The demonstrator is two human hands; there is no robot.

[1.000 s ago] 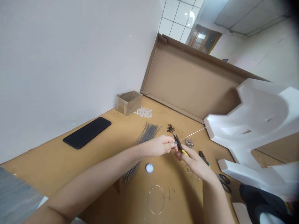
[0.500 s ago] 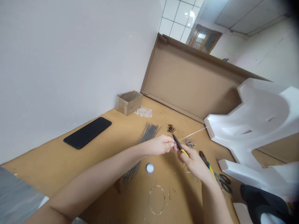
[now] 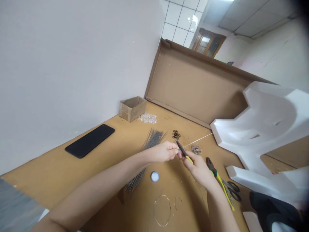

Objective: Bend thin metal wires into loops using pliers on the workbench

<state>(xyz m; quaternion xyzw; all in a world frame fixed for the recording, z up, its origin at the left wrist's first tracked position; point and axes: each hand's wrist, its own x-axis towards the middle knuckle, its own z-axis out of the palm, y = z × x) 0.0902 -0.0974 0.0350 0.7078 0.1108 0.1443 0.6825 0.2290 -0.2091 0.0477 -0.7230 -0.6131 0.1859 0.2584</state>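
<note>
Pinching a wire (image 3: 198, 140) in the left hand (image 3: 166, 151) and gripping pliers (image 3: 184, 152) in the right (image 3: 198, 167), the person could nip a fingertip if the jaws slip.

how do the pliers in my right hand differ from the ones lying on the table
The held pliers have slim jaws; the table pliers have a broader head. The held pliers are in your right hand; the table pliers lie by the scissors. Both have dark heads and yellow on the handles.
</note>
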